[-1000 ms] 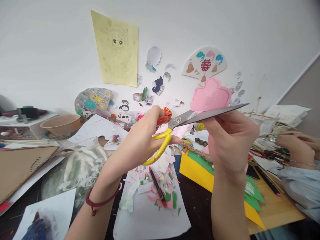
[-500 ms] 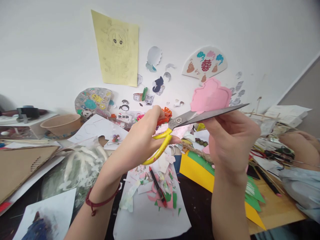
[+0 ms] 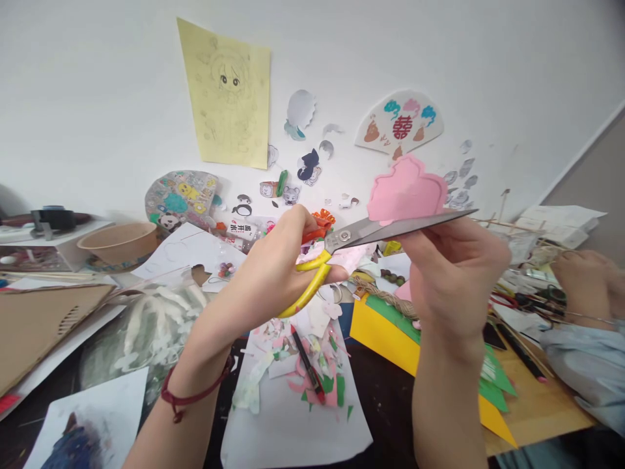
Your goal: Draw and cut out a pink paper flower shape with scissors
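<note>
My left hand (image 3: 280,260) grips a pair of scissors (image 3: 312,286) by its yellow handles, with the long grey blades pointing right. Between the blades lies the lower part of a pink paper cutout (image 3: 407,189) with a wavy, lobed outline and a drawn line inside its edge. My right hand (image 3: 446,280) pinches this paper from below, thumb near the blades. Part of the pink paper hangs down beside the right palm. The blades look nearly closed; the fingertips of my right hand are partly hidden behind them.
Below my hands a white sheet (image 3: 297,433) carries coloured paper scraps and a dark red-tipped pen (image 3: 307,365). Yellow card (image 3: 383,339) and twine lie beside it. At left are a brown bowl (image 3: 117,241) and cardboard (image 3: 49,326). Another person's hand (image 3: 583,280) is at far right.
The scissors and the pink paper have shifted slightly left and down, and the blades look a little closer together. The other person's hands at right have moved a little.
</note>
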A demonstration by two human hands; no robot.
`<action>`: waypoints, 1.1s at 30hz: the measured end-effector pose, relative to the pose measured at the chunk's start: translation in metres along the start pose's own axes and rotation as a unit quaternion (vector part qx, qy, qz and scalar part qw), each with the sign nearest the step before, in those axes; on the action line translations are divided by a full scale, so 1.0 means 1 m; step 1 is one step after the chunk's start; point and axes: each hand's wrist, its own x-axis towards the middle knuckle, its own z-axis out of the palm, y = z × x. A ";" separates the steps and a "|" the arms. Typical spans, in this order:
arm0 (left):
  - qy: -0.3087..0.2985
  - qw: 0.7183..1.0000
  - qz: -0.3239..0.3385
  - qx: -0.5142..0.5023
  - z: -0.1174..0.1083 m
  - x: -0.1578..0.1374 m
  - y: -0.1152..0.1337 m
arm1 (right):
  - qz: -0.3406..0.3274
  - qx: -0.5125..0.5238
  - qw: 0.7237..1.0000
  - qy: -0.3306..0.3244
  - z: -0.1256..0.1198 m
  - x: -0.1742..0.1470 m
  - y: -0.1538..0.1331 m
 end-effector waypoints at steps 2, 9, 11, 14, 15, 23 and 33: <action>0.010 1.000 0.000 0.008 -0.002 -0.001 -0.001 | -0.010 0.006 1.000 0.010 0.000 0.001 0.000; 0.027 0.999 0.012 0.015 -0.003 -0.002 -0.001 | -0.021 -0.002 0.999 0.026 -0.001 0.003 -0.002; 0.030 0.999 0.014 0.020 -0.002 -0.001 -0.001 | -0.011 -0.006 1.000 0.025 -0.001 0.002 -0.005; 0.038 0.999 0.017 0.022 0.000 -0.001 -0.002 | -0.009 -0.009 1.000 0.022 0.000 0.000 -0.008; 0.039 0.999 0.017 0.022 0.000 -0.001 -0.003 | -0.009 -0.011 1.000 0.018 0.000 -0.001 -0.009; 0.038 0.998 0.031 0.030 -0.001 -0.002 0.002 | -0.016 -0.041 0.999 -0.009 -0.003 -0.001 -0.011; 0.037 0.998 0.027 0.034 -0.001 -0.003 -0.001 | -0.020 -0.051 0.998 -0.017 -0.003 -0.001 -0.012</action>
